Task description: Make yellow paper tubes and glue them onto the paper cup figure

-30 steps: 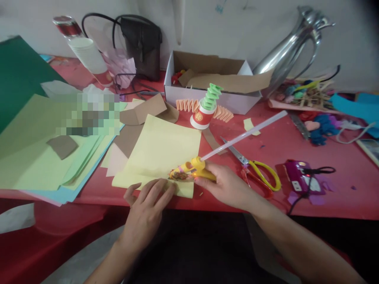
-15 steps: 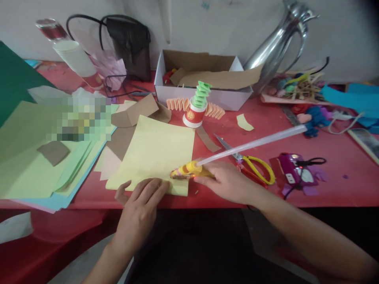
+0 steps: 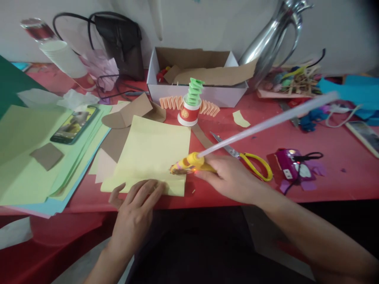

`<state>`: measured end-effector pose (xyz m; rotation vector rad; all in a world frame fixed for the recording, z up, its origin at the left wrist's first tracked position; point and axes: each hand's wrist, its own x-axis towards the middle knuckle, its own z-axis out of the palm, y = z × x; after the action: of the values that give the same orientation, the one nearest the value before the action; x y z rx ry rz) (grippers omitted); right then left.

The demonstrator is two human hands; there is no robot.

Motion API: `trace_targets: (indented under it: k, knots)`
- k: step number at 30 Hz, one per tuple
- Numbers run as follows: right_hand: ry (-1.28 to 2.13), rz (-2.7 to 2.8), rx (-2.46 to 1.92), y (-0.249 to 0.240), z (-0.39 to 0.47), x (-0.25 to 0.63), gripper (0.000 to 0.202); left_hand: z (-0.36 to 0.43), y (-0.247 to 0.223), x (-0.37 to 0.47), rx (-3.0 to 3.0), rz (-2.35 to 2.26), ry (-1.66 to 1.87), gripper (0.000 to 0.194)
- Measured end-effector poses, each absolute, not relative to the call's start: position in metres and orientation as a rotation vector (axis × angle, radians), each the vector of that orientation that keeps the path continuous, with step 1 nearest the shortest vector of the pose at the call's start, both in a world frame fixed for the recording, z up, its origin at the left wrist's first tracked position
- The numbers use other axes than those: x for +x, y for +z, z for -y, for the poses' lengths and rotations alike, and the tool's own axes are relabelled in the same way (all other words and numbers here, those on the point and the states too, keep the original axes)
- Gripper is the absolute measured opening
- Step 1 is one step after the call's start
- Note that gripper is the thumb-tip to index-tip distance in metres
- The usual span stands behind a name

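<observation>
- One open white box [image 3: 227,94] at the back; holds brown cardboard [image 3: 213,77] and something small and red.
- One red-and-white paper cup [image 3: 189,114] just in front, with one green folded strip [image 3: 194,91] upright at its top and two peach folded strips [image 3: 171,103] at its sides.
- One yellow glue gun [image 3: 192,161] over the near part of one yellow sheet [image 3: 160,144]; points nozzle-first to the left, long axis roughly crosswise.
- One pale glue stick [image 3: 266,125] jutting from its back end, slanting up to the right.
- Right hand [image 3: 231,177] closed around the glue gun's handle.
- Left hand [image 3: 134,205] loosely spread, fingertips resting on the sheet's folded near edge.
- One pair of scissors [image 3: 235,152], one phone [image 3: 74,125], one metal jug [image 3: 269,47], one black bag [image 3: 121,45]; one stack of cups [image 3: 60,57], number too unclear to tell.
</observation>
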<state>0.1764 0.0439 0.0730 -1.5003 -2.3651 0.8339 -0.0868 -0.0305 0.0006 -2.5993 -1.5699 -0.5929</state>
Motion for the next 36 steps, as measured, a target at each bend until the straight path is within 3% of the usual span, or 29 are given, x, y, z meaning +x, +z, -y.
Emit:
trace_targets:
  k: [5, 15, 21, 30, 36]
  knots:
    - [0.858, 2.498, -1.4, 0.067, -0.049, 0.152, 0.024, 0.033, 0.002, -0.086, -2.6, 1.578, -0.592, 0.044]
    - [0.618, 2.582, -1.592, 0.085, -0.043, 0.187, 0.023, 0.034, 0.0, -0.084, -2.589, 1.655, -0.697, 0.045]
    - [0.68, 2.595, -1.422, 0.074, -0.052, 0.143, 0.025, 0.036, 0.002, -0.082, -2.564, 1.616, -0.713, 0.044]
    - [0.558, 2.627, -1.539, 0.086, -0.047, 0.178, 0.022, 0.037, 0.001, -0.083, -2.564, 1.629, -0.761, 0.042]
    - [0.606, 2.587, -1.457, 0.076, -0.05, 0.146, 0.024, 0.041, -0.001, -0.082, -2.533, 1.618, -0.775, 0.043]
